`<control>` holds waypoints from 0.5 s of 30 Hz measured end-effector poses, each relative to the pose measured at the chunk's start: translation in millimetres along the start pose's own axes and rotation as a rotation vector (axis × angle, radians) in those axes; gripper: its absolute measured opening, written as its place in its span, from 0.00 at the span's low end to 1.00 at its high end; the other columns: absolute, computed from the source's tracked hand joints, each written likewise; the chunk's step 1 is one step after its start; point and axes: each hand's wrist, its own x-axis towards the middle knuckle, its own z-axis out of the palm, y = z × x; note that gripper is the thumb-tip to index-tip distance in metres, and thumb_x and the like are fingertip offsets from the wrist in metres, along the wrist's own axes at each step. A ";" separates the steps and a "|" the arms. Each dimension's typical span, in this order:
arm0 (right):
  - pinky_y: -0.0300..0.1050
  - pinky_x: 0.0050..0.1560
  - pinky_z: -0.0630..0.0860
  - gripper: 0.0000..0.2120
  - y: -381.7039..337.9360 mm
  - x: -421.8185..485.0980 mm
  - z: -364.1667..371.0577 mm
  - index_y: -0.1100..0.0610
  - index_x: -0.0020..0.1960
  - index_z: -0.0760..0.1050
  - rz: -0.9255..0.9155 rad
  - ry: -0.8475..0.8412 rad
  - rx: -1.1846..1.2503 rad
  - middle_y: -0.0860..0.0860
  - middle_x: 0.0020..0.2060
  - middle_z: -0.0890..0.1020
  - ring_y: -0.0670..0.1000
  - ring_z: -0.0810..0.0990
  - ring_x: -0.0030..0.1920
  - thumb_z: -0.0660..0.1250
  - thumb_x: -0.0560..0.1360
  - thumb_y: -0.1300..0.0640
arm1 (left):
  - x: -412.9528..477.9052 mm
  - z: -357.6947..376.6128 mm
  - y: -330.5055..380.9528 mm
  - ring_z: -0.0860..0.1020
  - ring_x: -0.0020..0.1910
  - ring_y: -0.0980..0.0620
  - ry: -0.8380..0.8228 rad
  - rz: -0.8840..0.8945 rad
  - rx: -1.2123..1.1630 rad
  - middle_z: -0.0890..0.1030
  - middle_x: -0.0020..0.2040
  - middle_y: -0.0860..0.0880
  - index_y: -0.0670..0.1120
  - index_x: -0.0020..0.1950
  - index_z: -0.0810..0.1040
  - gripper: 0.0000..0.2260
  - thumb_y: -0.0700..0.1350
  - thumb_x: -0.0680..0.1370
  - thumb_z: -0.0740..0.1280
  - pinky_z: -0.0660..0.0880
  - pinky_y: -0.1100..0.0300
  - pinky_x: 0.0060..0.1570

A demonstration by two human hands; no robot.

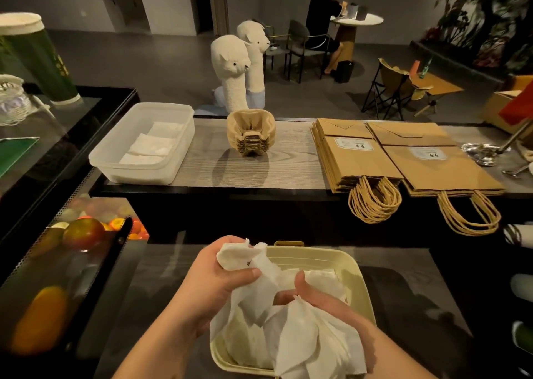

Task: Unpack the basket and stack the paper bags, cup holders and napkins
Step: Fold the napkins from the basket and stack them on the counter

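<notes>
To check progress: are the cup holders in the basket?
No, the cup holders stand stacked on the counter, far from the basket.

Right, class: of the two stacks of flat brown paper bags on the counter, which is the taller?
The left stack of brown paper bags, nearer the stacked cardboard cup holders; it shows more edges and twine handles than the right stack.

tub (144,177) left on counter (288,153) | cup holders (250,132) middle | paper bags (360,162) right | basket (311,254) in front, napkins (320,275) inside
</notes>
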 end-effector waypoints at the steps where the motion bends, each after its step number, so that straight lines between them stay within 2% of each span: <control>1: 0.42 0.53 0.80 0.34 1.5 -1.5 0.8 0.57 0.62 0.80 -0.016 -0.012 0.035 0.53 0.57 0.86 0.51 0.85 0.58 0.57 0.71 0.33 | -0.7 -0.1 -0.1 0.85 0.48 0.43 0.007 -0.002 -0.014 0.85 0.46 0.43 0.47 0.51 0.82 0.14 0.39 0.68 0.78 0.81 0.54 0.44; 3: 0.44 0.55 0.80 0.33 0.3 -4.2 3.2 0.56 0.62 0.82 -0.074 -0.014 0.146 0.54 0.61 0.84 0.54 0.83 0.61 0.65 0.70 0.32 | -2.5 -0.3 0.3 0.85 0.46 0.43 0.020 -0.028 -0.032 0.84 0.46 0.42 0.44 0.52 0.81 0.13 0.38 0.70 0.78 0.80 0.54 0.43; 5: 0.51 0.60 0.79 0.34 -0.7 -1.2 3.0 0.57 0.63 0.83 -0.092 -0.064 0.285 0.58 0.64 0.82 0.59 0.81 0.64 0.77 0.66 0.35 | -4.1 -0.7 -1.6 0.85 0.48 0.40 0.040 -0.065 -0.052 0.84 0.47 0.40 0.43 0.53 0.81 0.12 0.38 0.72 0.77 0.82 0.50 0.45; 6: 0.54 0.63 0.78 0.32 -1.2 0.4 3.5 0.57 0.62 0.84 -0.080 -0.067 0.312 0.60 0.63 0.82 0.60 0.81 0.64 0.79 0.65 0.37 | -5.3 -0.5 -2.0 0.85 0.49 0.39 0.051 -0.075 -0.064 0.85 0.48 0.39 0.43 0.53 0.81 0.12 0.39 0.72 0.77 0.82 0.49 0.46; 9: 0.58 0.68 0.75 0.19 -6.4 -0.2 9.8 0.56 0.55 0.87 -0.038 0.023 0.246 0.60 0.57 0.85 0.61 0.84 0.59 0.73 0.74 0.42 | -9.3 2.5 -4.9 0.85 0.50 0.40 0.066 -0.091 -0.092 0.86 0.49 0.41 0.43 0.53 0.82 0.11 0.41 0.73 0.77 0.82 0.45 0.49; 11: 0.59 0.63 0.78 0.18 -9.4 -3.0 16.7 0.61 0.58 0.84 -0.041 0.105 0.206 0.62 0.55 0.86 0.63 0.85 0.56 0.72 0.77 0.48 | -13.9 6.2 -6.8 0.86 0.49 0.43 0.090 -0.111 -0.090 0.87 0.48 0.43 0.43 0.54 0.82 0.07 0.36 0.77 0.73 0.82 0.48 0.47; 13: 0.53 0.51 0.82 0.18 -11.1 -3.0 19.2 0.67 0.53 0.79 -0.134 0.211 0.119 0.61 0.50 0.85 0.63 0.86 0.49 0.73 0.76 0.51 | -17.7 7.9 -12.3 0.86 0.46 0.46 0.105 -0.123 -0.061 0.87 0.46 0.45 0.45 0.53 0.83 0.07 0.35 0.78 0.71 0.81 0.54 0.42; 15: 0.45 0.38 0.80 0.13 -14.8 -5.0 19.6 0.61 0.47 0.76 -0.227 0.284 0.051 0.61 0.43 0.81 0.59 0.82 0.40 0.74 0.75 0.52 | -20.6 8.3 -16.3 0.86 0.47 0.45 0.109 -0.146 -0.060 0.87 0.46 0.46 0.47 0.53 0.84 0.07 0.37 0.78 0.71 0.80 0.53 0.42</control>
